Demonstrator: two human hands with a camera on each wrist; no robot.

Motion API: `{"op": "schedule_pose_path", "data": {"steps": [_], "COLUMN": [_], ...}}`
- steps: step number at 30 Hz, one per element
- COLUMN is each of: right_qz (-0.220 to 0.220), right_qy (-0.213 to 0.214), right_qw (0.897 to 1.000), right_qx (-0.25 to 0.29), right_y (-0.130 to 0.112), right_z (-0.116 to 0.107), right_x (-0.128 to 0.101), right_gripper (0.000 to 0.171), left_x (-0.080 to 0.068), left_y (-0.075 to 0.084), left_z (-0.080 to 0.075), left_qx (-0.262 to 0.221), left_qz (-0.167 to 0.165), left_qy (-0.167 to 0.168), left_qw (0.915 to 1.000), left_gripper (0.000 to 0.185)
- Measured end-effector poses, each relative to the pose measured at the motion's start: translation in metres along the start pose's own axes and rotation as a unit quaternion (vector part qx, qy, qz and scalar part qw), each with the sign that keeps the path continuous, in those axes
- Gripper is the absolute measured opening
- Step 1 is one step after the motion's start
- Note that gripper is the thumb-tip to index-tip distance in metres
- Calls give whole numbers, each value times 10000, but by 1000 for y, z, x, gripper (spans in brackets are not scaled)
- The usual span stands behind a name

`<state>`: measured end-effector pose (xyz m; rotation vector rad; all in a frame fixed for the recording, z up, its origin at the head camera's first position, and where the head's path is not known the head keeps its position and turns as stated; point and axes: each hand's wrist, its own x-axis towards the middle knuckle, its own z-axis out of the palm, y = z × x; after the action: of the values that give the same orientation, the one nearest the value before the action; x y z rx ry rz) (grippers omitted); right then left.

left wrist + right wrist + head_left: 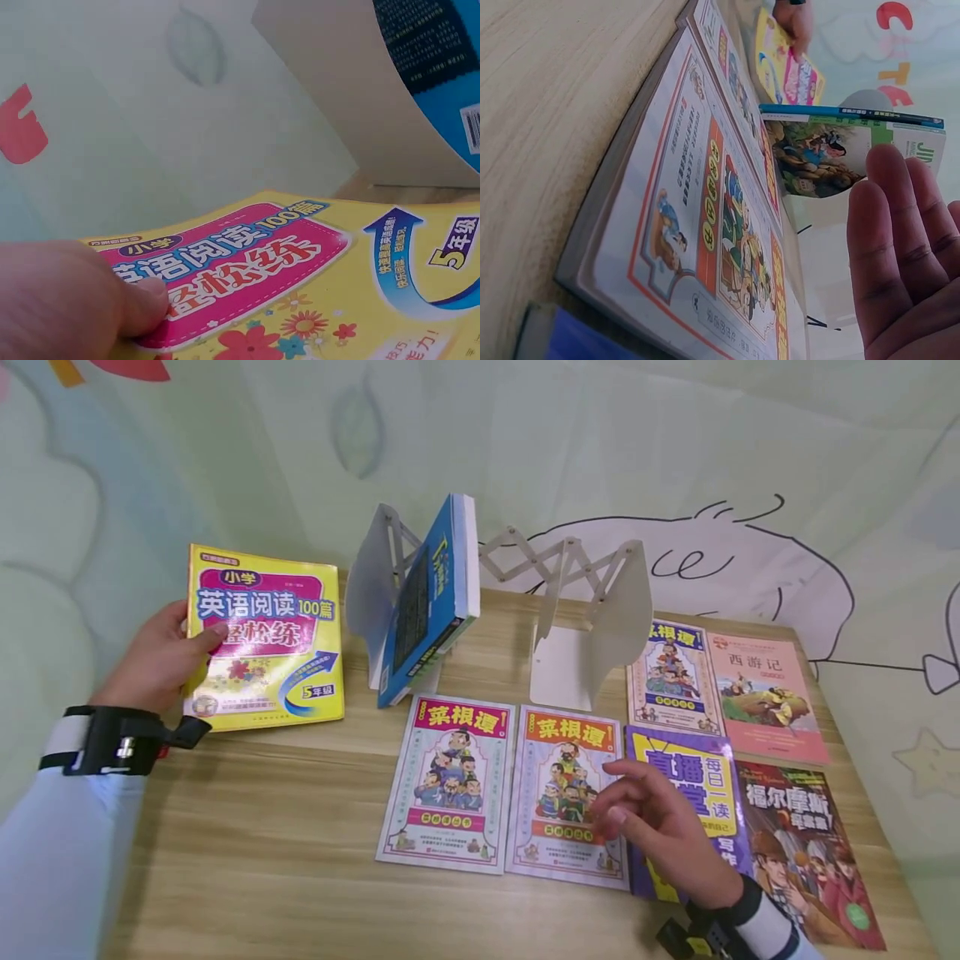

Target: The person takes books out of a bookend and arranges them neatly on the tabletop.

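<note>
My left hand grips the left edge of a yellow English reading workbook, thumb on its pink-and-yellow cover. The left wrist view shows that thumb pressing the front. My right hand holds nothing; its fingers are loosely bent over the right side of an orange-titled comic-style book. In the right wrist view its fingers are relaxed. A pink-titled book lies beside the orange one. Blue-covered books lean, tilted, at the left side of a white expandable book rack.
To the right lie a purple book partly under my right hand, a dark detective book, a pink book and another small comic-style book partly behind the rack. A printed wall cloth stands behind the wooden table.
</note>
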<state>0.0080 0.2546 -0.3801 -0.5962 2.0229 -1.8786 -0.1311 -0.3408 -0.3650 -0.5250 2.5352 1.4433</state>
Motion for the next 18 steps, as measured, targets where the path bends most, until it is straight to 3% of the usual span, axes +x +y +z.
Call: {"op": "schedule_pose_path", "data": {"steps": [6,10,14,18], "right_qz": [-232,-328,-320,-302], "right_qy": [-25,-39,-44,-38], "right_qw": [9997,9994,9995,9995], "right_qx": [15,-37,-55,-38], "right_y": [-1,0,2,2], "right_z": [1,1,1,1], "right_x": [0,-1,-3,-4], "right_gripper": [39,39,39,38], "left_x": [11,15,17,17], "left_y": [-4,-5,-6,-9], "left_z": [9,15,18,21], "left_qx": [573,765,891,1407], "left_qz": [201,167,104,199], "left_qy": [-21,10,227,357], "left_qw": [9981,9969,9957,9892], "left_gripper": [89,89,89,96]}}
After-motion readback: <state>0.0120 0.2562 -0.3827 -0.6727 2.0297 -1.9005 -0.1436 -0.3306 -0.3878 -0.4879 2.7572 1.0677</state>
